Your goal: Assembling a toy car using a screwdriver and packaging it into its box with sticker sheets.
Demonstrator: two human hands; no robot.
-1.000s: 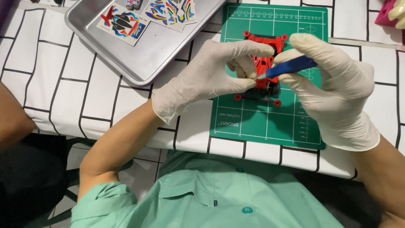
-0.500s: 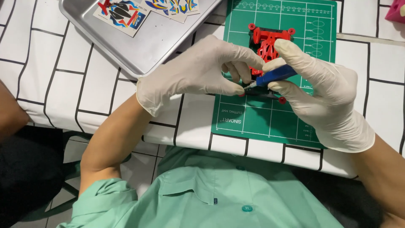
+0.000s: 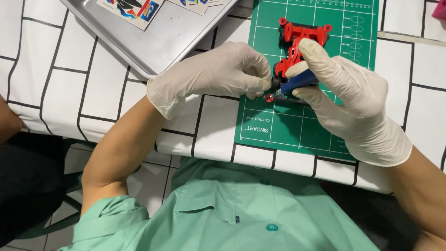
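Two gloved hands meet over a red toy car chassis (image 3: 297, 44) that lies on a green cutting mat (image 3: 325, 121). Left hand (image 3: 211, 76): white glove, fingers curled narrow, the fingertips (image 3: 260, 86) pinched at the near end of the chassis, just beside a small red wheel-like part (image 3: 269, 97); whether they grip that part or only steady the frame cannot be told. Right hand (image 3: 346, 97): white glove, closed around a blue-handled tool (image 3: 297, 83), the forefinger laid along the top of the chassis and the thumb under the handle. The tool's tip points toward the left fingertips and is largely hidden between the two hands.

Chassis: red plastic frame with round red lugs at its far corners, lengthwise on the mat's upper middle, its near half covered by the right hand. Mat: green with a white grid, resting on a white surface (image 3: 55, 69) marked with black lines in a brick pattern, its near edge close to the surface's front edge.

Far left: a shallow metal tray (image 3: 172, 42), touching neither hand, holds coloured sticker sheets (image 3: 132, 8) at the upper edge of the view. Foreground: the person's light green button shirt (image 3: 223, 209) and bare forearms.
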